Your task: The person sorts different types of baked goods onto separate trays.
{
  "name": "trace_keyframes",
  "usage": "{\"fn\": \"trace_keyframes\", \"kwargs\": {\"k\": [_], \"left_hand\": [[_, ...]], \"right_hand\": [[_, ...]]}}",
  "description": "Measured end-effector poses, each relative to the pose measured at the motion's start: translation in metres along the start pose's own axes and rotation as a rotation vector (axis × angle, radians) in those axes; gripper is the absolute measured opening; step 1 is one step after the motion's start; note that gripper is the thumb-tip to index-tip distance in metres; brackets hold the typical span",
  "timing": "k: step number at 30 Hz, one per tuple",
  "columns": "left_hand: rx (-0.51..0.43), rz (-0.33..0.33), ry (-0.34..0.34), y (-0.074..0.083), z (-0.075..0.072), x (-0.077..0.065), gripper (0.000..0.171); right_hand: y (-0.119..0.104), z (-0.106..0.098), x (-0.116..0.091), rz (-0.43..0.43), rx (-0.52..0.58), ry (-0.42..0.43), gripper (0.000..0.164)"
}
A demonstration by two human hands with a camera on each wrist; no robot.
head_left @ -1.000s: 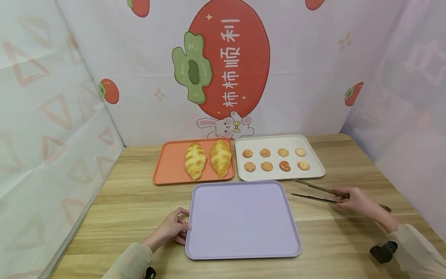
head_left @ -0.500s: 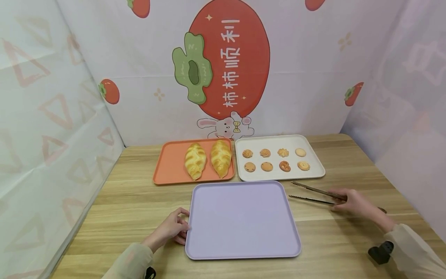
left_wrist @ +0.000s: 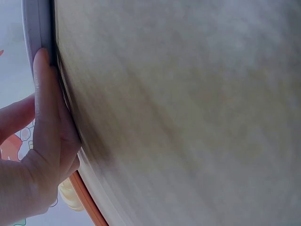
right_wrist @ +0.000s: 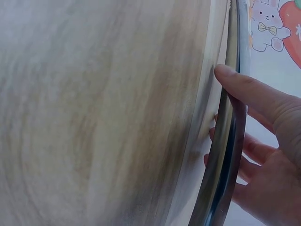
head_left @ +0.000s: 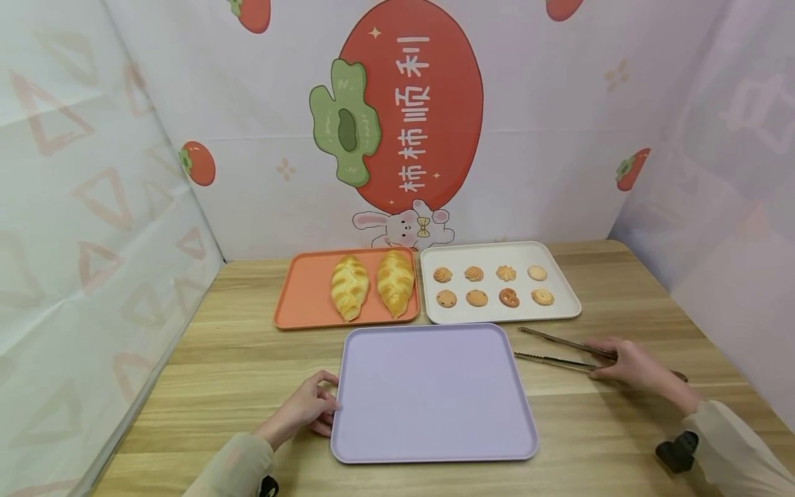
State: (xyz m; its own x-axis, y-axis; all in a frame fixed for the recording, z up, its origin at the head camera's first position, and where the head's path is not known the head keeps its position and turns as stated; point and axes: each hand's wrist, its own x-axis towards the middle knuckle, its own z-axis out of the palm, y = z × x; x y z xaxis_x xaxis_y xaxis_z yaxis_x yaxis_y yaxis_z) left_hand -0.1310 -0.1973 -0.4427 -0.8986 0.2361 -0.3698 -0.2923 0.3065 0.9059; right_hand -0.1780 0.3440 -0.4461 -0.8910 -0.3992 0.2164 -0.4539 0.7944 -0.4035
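My right hand [head_left: 629, 362] holds metal tongs [head_left: 562, 362] around the middle, with the thumb on one side and the fingers on the other in the right wrist view. The tongs' two arms stand apart, nothing between them, and their toothed tips point left, close to the right edge of a lilac tray [head_left: 435, 393]. Against the tray's left rim rests my left hand [head_left: 306, 404], its fingers relaxed and the thumb touching the edge. The left wrist view shows the left thumb [left_wrist: 44, 101] lying straight along the tray's side.
Behind the lilac tray, an orange tray [head_left: 304, 293] carries two loaves of bread, one loaf [head_left: 350, 288] beside the other loaf [head_left: 395, 284]. A white tray [head_left: 562, 307] to its right bears several small cookies in two rows, including a pretzel [head_left: 509, 297]. A printed cloth wall [head_left: 528, 186] stands at the back.
My right hand has shifted slightly left with the tongs, whose tips now sit nearer the lilac tray and a little lower. My left hand has stayed at the tray's rim.
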Motion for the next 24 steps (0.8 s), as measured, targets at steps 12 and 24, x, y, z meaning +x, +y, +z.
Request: {"fn": "trace_keyframes", "kwargs": {"k": [12, 24], "left_hand": [[-0.005, -0.007, 0.006, -0.0001, 0.0011, 0.0013, 0.038], [0.034, 0.009, -0.037, 0.0017, -0.0029, 0.0003, 0.036]], "right_hand": [[-0.0015, 0.0015, -0.0023, 0.072, 0.006, -0.076, 0.054], [-0.0054, -0.0046, 0.0011, 0.117, 0.086, -0.132, 0.056]]}}
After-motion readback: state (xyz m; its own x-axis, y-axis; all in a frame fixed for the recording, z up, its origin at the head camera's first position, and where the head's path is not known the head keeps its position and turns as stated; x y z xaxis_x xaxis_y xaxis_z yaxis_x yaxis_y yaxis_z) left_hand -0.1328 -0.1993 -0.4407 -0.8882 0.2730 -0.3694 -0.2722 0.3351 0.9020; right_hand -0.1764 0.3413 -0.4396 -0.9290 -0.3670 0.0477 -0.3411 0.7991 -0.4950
